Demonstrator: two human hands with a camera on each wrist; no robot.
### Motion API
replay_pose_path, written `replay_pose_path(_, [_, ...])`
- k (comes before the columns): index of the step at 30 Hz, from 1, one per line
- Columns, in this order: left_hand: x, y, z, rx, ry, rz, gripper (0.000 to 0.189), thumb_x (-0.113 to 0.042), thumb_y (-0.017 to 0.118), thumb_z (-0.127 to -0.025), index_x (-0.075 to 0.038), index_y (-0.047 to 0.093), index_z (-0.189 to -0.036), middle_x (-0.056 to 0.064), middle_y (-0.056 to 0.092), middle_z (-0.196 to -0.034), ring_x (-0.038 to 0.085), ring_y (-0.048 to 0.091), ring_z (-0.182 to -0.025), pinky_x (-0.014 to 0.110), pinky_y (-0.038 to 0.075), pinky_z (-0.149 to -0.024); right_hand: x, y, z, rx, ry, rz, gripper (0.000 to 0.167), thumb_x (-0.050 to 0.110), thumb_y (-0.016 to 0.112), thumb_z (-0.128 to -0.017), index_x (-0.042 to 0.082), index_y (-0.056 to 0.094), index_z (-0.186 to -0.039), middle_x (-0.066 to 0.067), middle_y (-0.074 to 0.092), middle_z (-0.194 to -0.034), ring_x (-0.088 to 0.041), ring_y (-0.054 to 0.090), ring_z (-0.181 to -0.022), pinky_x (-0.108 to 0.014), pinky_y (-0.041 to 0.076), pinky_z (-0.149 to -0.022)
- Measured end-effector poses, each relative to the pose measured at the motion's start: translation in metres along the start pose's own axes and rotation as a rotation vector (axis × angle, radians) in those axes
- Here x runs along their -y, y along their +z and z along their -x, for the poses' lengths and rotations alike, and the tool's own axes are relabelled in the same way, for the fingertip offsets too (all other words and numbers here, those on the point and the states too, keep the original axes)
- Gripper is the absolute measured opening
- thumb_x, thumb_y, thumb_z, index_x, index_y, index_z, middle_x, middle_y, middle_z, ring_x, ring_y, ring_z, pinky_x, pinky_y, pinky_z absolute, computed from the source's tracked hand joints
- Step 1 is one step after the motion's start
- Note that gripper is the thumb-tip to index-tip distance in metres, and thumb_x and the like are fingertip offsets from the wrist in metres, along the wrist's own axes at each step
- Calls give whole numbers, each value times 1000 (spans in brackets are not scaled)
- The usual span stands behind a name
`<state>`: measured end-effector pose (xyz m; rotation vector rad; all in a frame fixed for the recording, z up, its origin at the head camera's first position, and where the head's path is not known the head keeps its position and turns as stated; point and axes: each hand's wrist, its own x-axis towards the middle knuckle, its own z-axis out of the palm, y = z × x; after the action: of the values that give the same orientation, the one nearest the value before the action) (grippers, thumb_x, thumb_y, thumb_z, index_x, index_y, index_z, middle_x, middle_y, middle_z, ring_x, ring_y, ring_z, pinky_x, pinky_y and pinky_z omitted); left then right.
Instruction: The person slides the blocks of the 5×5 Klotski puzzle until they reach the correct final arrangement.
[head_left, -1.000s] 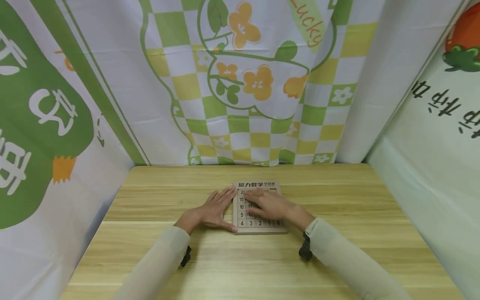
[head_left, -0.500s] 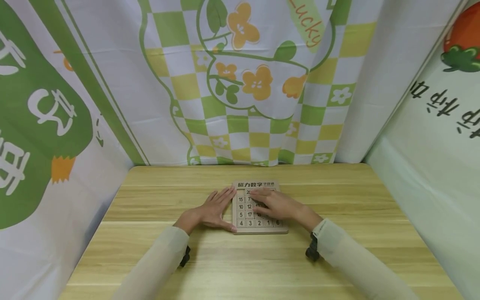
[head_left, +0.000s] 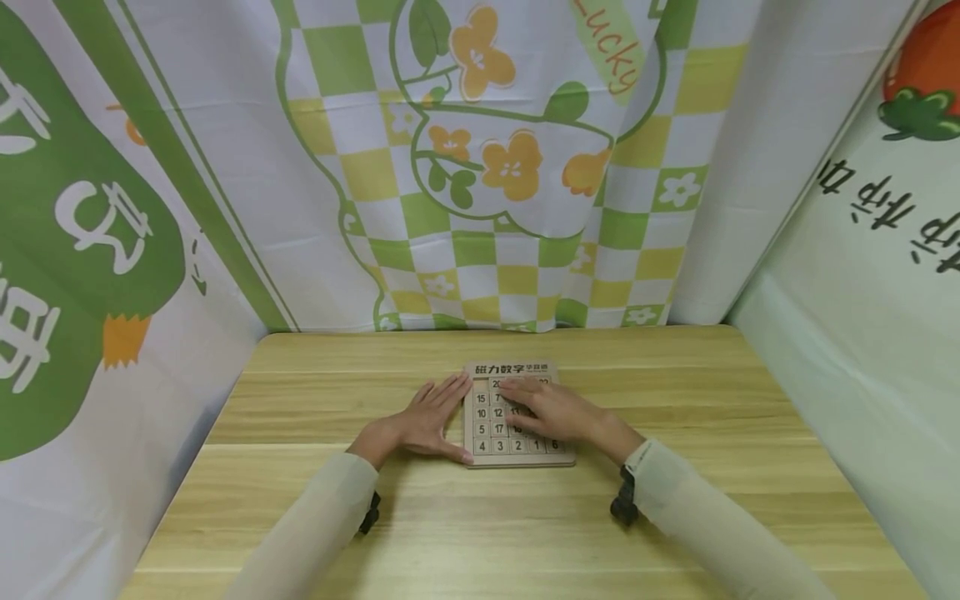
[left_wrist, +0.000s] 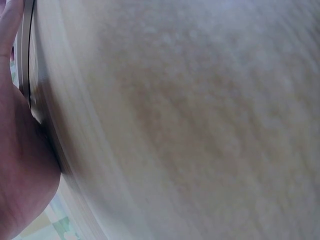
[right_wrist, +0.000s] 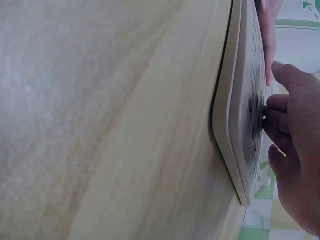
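A wooden number sliding puzzle (head_left: 517, 461) lies flat on the table, with printed characters along its far edge. At its far left corner is a vacant slot (head_left: 481, 385), and the tile marked 20 (head_left: 496, 384) sits just right of it. My left hand (head_left: 429, 419) lies along the puzzle's left edge, thumb and fingers spread, fingertips right at the frame. Over the tiles is my right hand (head_left: 558, 410), its fingertips touching the upper middle ones; it hides several tiles. From the right wrist view, the fingers of that hand (right_wrist: 305, 135) are slightly bent at the tile surface.
The puzzle sits near the back middle of a wood-grain table (head_left: 480, 525). Printed curtains hang behind (head_left: 517, 283) and at both sides. Each wrist wears a black strap device (head_left: 624, 500).
The right hand has shifted a little to the right. A tile has left the far left corner, so the vacant slot shows there. The left hand has stayed still.
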<state>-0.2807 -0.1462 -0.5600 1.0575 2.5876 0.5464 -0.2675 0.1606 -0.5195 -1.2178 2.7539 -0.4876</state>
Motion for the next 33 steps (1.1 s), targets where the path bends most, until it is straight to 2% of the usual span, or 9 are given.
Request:
replay_pose_path(6, [0,0,-1,12,-5,-22,141,-92,63,-76,-10,-3,-171,9,-9,-178,29,-7,-165,56,-8,-130,4,-2,1,10,-6,3,59,40,57,-110,4,50,-156,-15,47,-163,-37,44,-151,-53,35,-125])
replay_pose_path(9, [-6,-6,1,34,-17,-43,139,-88,65,-79,-9,-3,-171,11,-9,-178,31,-6,-165,57,-7,-130,6,-3,3,11,-39,8,59,40,57,-110,3,51,-156,-15,48,-163,-37,44,-151,-53,35,-125])
replay_pose_path(13, [-6,-6,3,15,9,-24,137,-91,60,-81,-9,-4,-171,13,-8,-178,32,-7,-165,58,-8,-130,12,-3,6,3,-96,40,58,40,58,-110,2,54,-153,-16,50,-161,-37,48,-148,-52,38,-123])
replay_pose_path(14, [-8,-7,4,15,15,-16,137,-89,62,-81,-8,-3,-170,14,-8,-178,33,-6,-165,59,-8,-130,14,-3,7,6,-102,46,58,40,58,-110,3,54,-153,-16,50,-161,-36,48,-148,-52,39,-123])
replay_pose_path(16, [1,0,1,-7,32,-7,138,-93,58,-80,-10,-4,-171,14,-8,-178,33,-7,-165,60,-10,-129,19,-1,9,6,-121,63,57,40,59,-109,4,55,-153,-15,51,-160,-35,50,-147,-51,41,-121])
replay_pose_path(20, [-3,-4,2,12,17,-1,139,-92,61,-79,-9,-3,-171,13,-8,-178,34,-6,-165,61,-8,-129,30,0,16,25,-150,80,58,43,58,-109,8,53,-155,-12,52,-161,-33,50,-147,-51,42,-121])
replay_pose_path(21, [0,-1,1,5,20,-3,139,-93,59,-79,-9,-4,-171,14,-8,-178,34,-7,-165,61,-9,-129,33,1,17,30,-158,83,58,44,57,-109,8,53,-156,-11,52,-161,-33,51,-146,-51,42,-120])
replay_pose_path(28, [-9,-10,3,24,4,-23,139,-90,62,-79,-6,-2,-170,14,-7,-178,35,-5,-164,61,-6,-130,54,3,28,50,-236,79,58,44,56,-110,8,55,-154,-11,54,-159,-35,51,-146,-54,40,-121])
replay_pose_path(33, [3,2,-2,9,-3,-22,142,-94,60,-76,-12,-5,-171,9,-11,-178,30,-8,-165,58,-7,-130,65,7,36,76,-268,104,59,45,55,-110,8,53,-155,-10,52,-160,-35,50,-147,-53,39,-122])
